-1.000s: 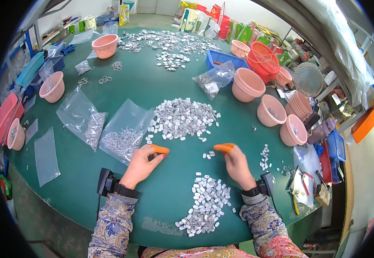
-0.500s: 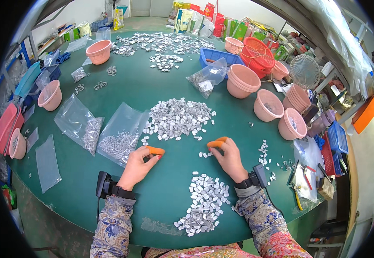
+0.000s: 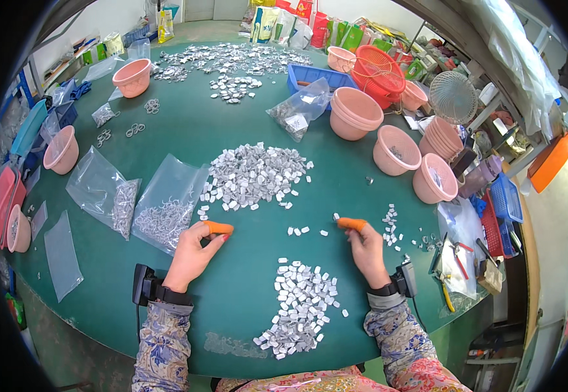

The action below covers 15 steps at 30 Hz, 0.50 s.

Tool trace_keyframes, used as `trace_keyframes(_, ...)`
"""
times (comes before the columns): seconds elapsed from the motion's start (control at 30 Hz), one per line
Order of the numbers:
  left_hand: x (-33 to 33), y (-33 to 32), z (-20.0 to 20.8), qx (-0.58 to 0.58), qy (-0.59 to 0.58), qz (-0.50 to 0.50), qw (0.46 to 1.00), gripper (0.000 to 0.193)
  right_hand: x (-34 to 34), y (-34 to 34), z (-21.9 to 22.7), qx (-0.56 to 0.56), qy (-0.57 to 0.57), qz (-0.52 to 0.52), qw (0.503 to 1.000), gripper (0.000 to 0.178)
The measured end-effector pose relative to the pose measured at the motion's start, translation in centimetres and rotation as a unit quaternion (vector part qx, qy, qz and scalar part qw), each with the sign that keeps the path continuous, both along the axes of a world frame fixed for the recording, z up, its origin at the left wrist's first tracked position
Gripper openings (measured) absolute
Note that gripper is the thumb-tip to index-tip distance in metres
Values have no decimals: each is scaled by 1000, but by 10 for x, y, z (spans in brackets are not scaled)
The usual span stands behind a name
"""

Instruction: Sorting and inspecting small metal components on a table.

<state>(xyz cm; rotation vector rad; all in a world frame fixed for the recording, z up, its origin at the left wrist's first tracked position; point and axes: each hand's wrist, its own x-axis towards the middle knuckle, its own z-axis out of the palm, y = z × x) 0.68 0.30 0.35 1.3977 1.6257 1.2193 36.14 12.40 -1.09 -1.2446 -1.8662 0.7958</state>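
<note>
My left hand hovers over the table, orange cover on its index finger; a small gap shows between finger and thumb, with nothing visible there. My right hand is farther right, thumb apart from its stretched, orange-covered index finger. Right at that fingertip lies a small whitish tag-shaped piece. Several similar loose pieces lie between my hands. Beyond them spreads a large pile of these pieces. A second pile sits nearer me, between my forearms.
Clear bags of small metallic parts lie left of the far pile. Pink bowls and a blue tray stand at the right back. Pliers rest on the right edge. More grey pieces cover the table's far end.
My right hand has moved right, away from the loose pieces, and its index finger has straightened. More loose pieces show between the hands. The whole view has shifted slightly.
</note>
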Motion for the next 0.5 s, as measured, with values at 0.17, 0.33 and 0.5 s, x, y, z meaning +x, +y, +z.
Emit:
trace_keyframes(0.17,-3,-2,-10,37,13,8,999,20,-19,-11,14,177,-162,63,969,41)
trace_keyframes(0.33,-4,-2,-8,34,41,8,999,21,-16,-15,14,109,-78,191,972,43)
trace_keyframes(0.5,-1,1,-9,35,8,5,999,21,-55,-7,25,142,-131,108,975,22)
